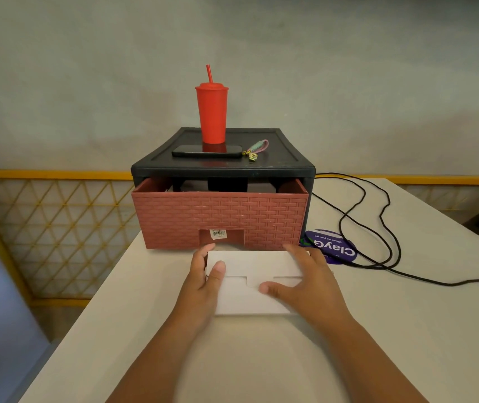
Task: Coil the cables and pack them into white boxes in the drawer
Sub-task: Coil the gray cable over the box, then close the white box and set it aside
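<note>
A flat white box (249, 298) lies closed on the table in front of the drawer unit. My left hand (204, 274) grips its left end, thumb on the lid and fingers round the far edge. My right hand (305, 280) holds the right end, thumb pressing the lid near the tab. The brick-patterned red drawer (220, 216) of the black cabinet (305, 167) is pulled partly out; its inside is mostly hidden. A long black cable (383, 228) lies uncoiled in loose loops on the table at the right.
A red tumbler with straw (212, 112), a black phone (206, 151) and a keychain (257, 149) sit on the cabinet top. A purple round sticker (334, 245) lies right of the drawer. The table's left edge (87, 315) drops beside a yellow lattice fence (58, 228).
</note>
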`<act>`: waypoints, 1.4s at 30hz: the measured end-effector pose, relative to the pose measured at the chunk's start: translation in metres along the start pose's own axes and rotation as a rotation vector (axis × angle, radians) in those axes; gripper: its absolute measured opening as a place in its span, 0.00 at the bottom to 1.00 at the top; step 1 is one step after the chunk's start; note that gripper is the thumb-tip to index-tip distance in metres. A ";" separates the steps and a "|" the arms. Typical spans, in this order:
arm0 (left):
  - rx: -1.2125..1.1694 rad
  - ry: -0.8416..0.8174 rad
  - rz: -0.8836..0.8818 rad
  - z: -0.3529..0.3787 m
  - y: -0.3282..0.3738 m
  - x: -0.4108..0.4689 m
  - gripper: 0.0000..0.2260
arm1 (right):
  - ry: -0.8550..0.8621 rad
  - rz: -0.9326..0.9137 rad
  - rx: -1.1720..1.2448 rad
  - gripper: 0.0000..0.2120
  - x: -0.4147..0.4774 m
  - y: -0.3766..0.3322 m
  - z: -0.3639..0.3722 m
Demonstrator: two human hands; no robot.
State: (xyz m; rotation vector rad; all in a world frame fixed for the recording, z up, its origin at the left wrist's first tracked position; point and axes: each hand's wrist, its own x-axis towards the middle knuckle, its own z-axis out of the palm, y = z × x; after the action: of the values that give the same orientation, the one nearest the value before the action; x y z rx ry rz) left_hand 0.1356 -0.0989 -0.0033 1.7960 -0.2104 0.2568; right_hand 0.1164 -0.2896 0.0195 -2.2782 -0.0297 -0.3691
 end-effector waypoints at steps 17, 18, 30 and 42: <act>0.053 0.048 0.046 0.001 0.004 -0.011 0.11 | 0.061 -0.017 0.339 0.15 -0.011 0.003 0.003; 0.064 0.045 0.055 0.002 0.004 -0.012 0.11 | 0.065 0.002 0.371 0.15 -0.012 0.004 0.002; 0.227 0.092 0.263 0.045 0.023 -0.048 0.20 | -0.047 0.180 0.820 0.36 -0.044 0.023 -0.051; -0.322 0.047 -0.145 0.100 0.060 -0.068 0.24 | -0.499 0.106 1.028 0.38 -0.062 0.030 -0.057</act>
State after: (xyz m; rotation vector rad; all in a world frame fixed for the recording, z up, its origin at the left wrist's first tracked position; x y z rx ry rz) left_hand 0.0601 -0.2095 0.0111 1.4762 -0.0811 0.1519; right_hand 0.0469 -0.3459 0.0170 -1.2873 -0.2829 0.2506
